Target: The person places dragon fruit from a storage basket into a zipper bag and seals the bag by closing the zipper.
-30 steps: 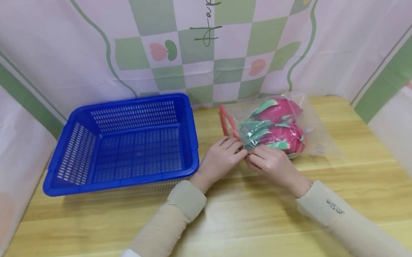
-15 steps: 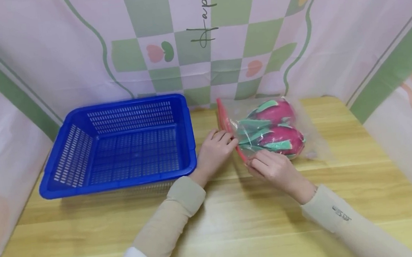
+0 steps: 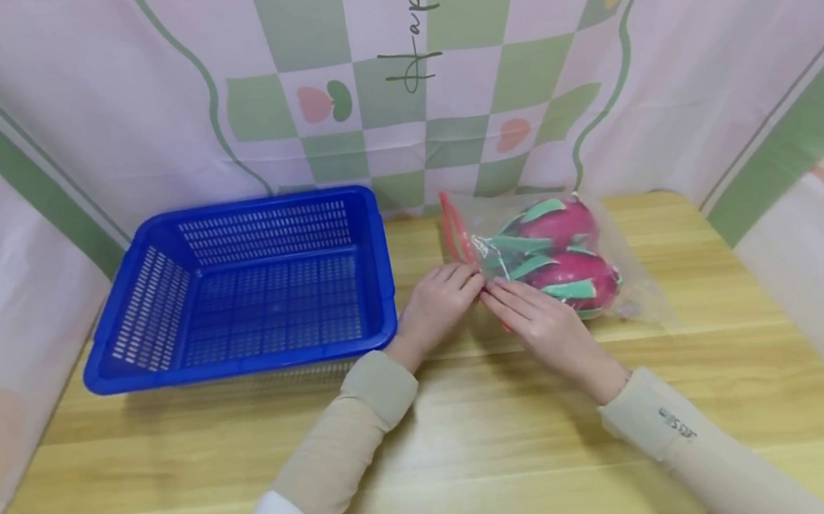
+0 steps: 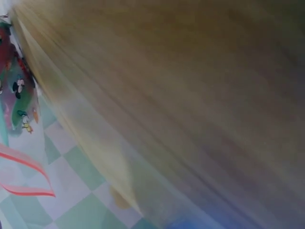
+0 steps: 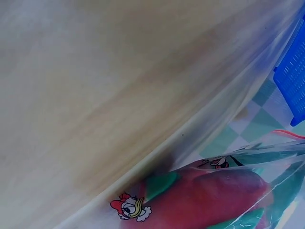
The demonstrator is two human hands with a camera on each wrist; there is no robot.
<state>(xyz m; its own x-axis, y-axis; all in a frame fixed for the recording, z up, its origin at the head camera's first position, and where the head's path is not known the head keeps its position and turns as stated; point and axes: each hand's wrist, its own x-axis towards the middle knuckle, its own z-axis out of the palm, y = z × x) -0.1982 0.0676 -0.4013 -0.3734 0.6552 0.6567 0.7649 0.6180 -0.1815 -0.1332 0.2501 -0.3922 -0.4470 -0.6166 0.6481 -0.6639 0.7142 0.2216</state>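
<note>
A clear zip bag (image 3: pixel 630 293) with a red strip along its mouth (image 3: pixel 454 227) lies on the table, right of the basket. Inside sit two dragon fruits (image 3: pixel 595 275), pink with green scales, side by side. My left hand (image 3: pixel 435 303) pinches the red-edged mouth near its front end. Close against it, my right hand (image 3: pixel 544 331) holds the same edge, fingertips nearly meeting the left ones. The red strip (image 4: pixel 24 164) spreads into two lines in the left wrist view. Cartoon prints on the bag and a dragon fruit (image 5: pixel 214 195) show in the right wrist view.
A blue plastic basket (image 3: pixel 242 364) with slotted walls stands to the left, nothing inside it. Beneath everything is a wooden table (image 3: pixel 436 489). A patterned cloth (image 3: pixel 395 91) hangs behind the table and at both sides.
The hands were together, then the right hand drew to the bag's front corner half a second ago. Now it is back beside the left hand, which has shifted slightly toward it.
</note>
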